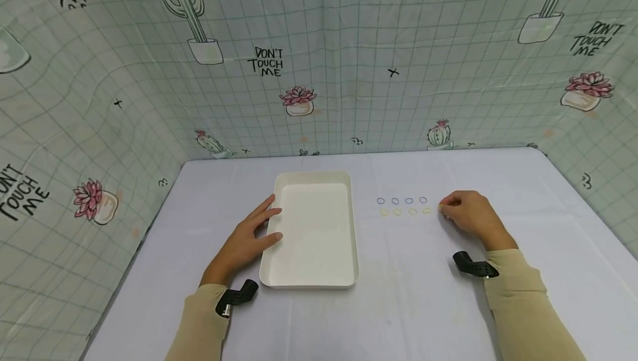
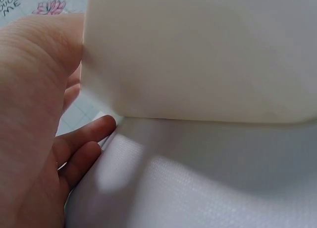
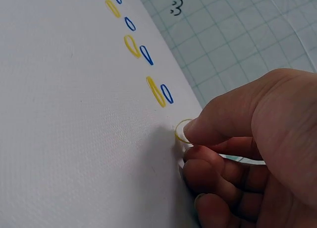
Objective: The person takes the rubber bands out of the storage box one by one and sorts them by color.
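Yellow ring pinched at the end of the row, tray bare

Right of centre in the head view: two short rows on the white counter (image 1: 413, 294), four blue rings (image 1: 401, 200) above, four yellow rings (image 1: 405, 211) below, all loose. None inside the white tray (image 1: 316, 181) at frame centre; judging by that, nearly everything left to do.

At the right end of the rows: right hand (image 1: 471, 216), knuckles up, fingers curled, thumb and forefinger tips pinching a fifth yellow ring (image 3: 182, 131) at the counter surface, seen clearly lower right in the right wrist view.

Left of centre: left hand (image 1: 249, 239) relaxed, fingers straight, resting against the tray's left rim, gripping nothing.
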{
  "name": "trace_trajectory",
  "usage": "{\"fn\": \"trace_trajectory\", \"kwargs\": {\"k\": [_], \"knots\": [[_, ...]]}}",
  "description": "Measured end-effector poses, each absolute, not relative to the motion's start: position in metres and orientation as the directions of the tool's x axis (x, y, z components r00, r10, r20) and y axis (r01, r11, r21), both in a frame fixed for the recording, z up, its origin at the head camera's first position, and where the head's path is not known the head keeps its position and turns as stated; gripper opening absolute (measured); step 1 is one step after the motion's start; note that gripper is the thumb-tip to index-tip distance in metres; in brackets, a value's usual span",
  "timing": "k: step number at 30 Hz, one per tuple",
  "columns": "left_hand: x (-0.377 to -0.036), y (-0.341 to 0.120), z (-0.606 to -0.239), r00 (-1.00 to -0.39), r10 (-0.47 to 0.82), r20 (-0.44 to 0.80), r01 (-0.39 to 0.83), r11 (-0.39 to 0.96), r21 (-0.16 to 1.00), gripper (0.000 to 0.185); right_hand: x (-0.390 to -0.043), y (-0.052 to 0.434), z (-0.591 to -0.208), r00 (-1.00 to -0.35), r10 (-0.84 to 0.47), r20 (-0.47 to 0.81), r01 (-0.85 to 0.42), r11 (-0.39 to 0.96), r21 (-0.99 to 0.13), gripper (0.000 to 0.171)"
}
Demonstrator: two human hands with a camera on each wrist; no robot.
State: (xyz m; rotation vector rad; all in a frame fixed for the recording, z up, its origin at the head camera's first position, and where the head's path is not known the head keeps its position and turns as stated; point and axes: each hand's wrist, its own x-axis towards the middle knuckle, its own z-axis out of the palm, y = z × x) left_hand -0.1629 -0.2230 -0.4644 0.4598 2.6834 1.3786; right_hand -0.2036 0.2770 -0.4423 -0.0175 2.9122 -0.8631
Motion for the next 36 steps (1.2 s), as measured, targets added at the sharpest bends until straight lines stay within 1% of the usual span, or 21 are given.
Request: {"fn": "trace_trajectory", "kwargs": {"k": [10,19,25,29,36], "knots": [[-0.1608,-0.223,-0.4617,-0.952,0.302,0.04,0.21,0.557,0.803,0.059,-0.2025,0.2756,-0.4415,-0.994,-0.023,-0.107,0.04,0.833,-0.552,0.03],[-0.1654,-0.2219,-0.4613,-0.945,0.323,0.048,0.232,0.563,0.793,0.058,-0.1978,0.2781,-0.442,-0.994,-0.003,-0.106,0.055,0.84,-0.539,0.03],[-0.163,-0.2211,-0.4601,-0.941,0.331,0.065,0.25,0.556,0.793,0.055,-0.1966,0.2822,-0.4407,-0.99,0.005,-0.138,0.079,0.845,-0.529,0.031],[-0.1662,-0.2215,-0.4591,-0.944,0.32,0.075,0.251,0.554,0.794,0.051,-0.1978,0.2829,-0.4394,-0.989,0.015,-0.15,0.093,0.845,-0.527,0.031],[-0.1664,-0.226,-0.4552,-0.964,0.253,0.086,0.218,0.559,0.8,0.048,-0.1998,0.2803,-0.4393,-0.99,0.035,-0.138,0.106,0.831,-0.546,0.035]]}}
